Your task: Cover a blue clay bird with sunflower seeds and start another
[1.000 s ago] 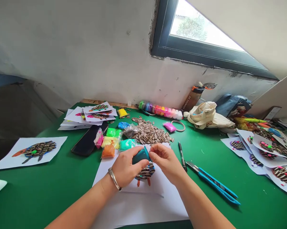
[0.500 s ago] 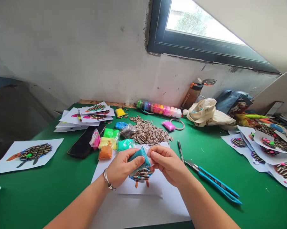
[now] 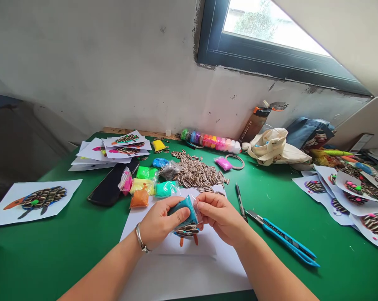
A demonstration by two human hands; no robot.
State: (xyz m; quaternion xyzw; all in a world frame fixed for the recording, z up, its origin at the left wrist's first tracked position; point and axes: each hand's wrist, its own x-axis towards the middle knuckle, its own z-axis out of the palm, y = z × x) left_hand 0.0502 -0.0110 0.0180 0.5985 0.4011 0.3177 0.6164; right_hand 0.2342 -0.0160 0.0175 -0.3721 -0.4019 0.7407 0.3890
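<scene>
A clear packet of blue modelling clay (image 3: 188, 209) is between my two hands, above white paper. My left hand (image 3: 163, 219) wraps round its clay-filled body, thumb on top. With thumb and fingers, my right hand (image 3: 218, 215) pinches the clear plastic edge on the packet's right side. Beneath the packet lies a seed picture (image 3: 189, 230) with striped sunflower seeds and two orange legs; its upper part is hidden. Just behind my hands are packets of orange clay (image 3: 139, 198) and teal clay (image 3: 165, 189), beside a heap of sunflower seeds (image 3: 198, 170).
A blue craft knife (image 3: 286, 240) with its blade out and a black pen (image 3: 240, 202) lie right of my hands. A phone (image 3: 109, 186) rests at left. Finished seed pictures (image 3: 44, 198) lie at left and right. A cloth bag (image 3: 270, 148) and bottle (image 3: 254, 123) stand behind.
My hands keep hold of the blue clay packet in nearly the same place. The packet has tilted slightly, showing more of its blue face. The view has shifted a little.
</scene>
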